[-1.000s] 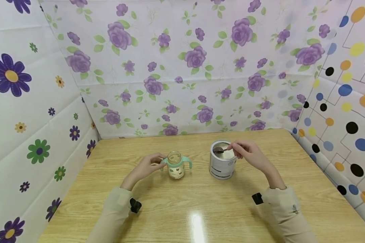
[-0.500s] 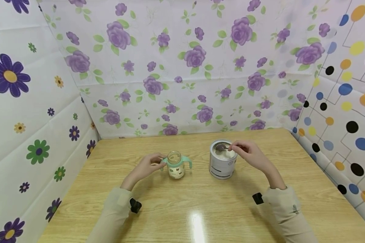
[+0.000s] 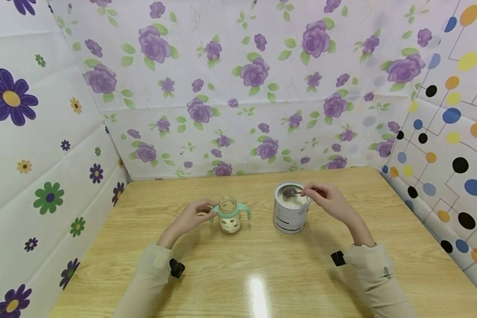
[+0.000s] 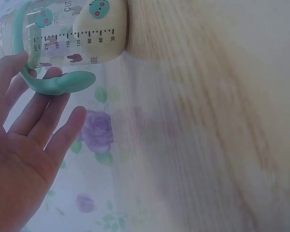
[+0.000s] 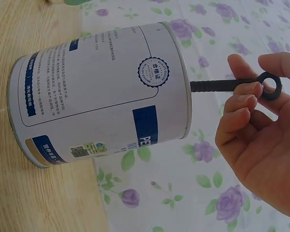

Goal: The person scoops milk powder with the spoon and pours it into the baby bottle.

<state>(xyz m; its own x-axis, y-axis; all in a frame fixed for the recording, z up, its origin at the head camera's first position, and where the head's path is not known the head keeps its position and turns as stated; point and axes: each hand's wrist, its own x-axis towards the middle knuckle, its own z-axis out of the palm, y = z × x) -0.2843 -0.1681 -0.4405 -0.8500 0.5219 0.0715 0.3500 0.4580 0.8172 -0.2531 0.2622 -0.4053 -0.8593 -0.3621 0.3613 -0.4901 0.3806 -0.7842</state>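
Note:
A clear baby bottle (image 3: pixel 230 224) stands uncapped on the table, with a mint green collar and two handles. Pale contents sit in its lower part, beside printed measuring marks (image 4: pixel 75 36). My left hand (image 3: pixel 193 216) holds the bottle by its left handle (image 4: pixel 58 83), thumb and fingers about the collar and handle. To the right stands an open milk powder can (image 3: pixel 289 218), white with blue print, with pale powder inside. My right hand (image 3: pixel 327 201) pinches the dark ringed handle (image 5: pixel 217 85) of a scoop. The scoop's bowl (image 3: pixel 289 192) is inside the can's mouth, over or against the powder.
The wooden table (image 3: pixel 222 274) carries the bottle and can, a hand's width or so apart. Behind it hangs a flowered cloth (image 3: pixel 230 110); patterned cloths close off the left and right sides. Black wrist cameras (image 3: pixel 176 268) sit at both cuffs.
The scoop's bowl has shifted slightly right and turned within the can, and the powder surface shows differently. The left hand and the bottle keep their place.

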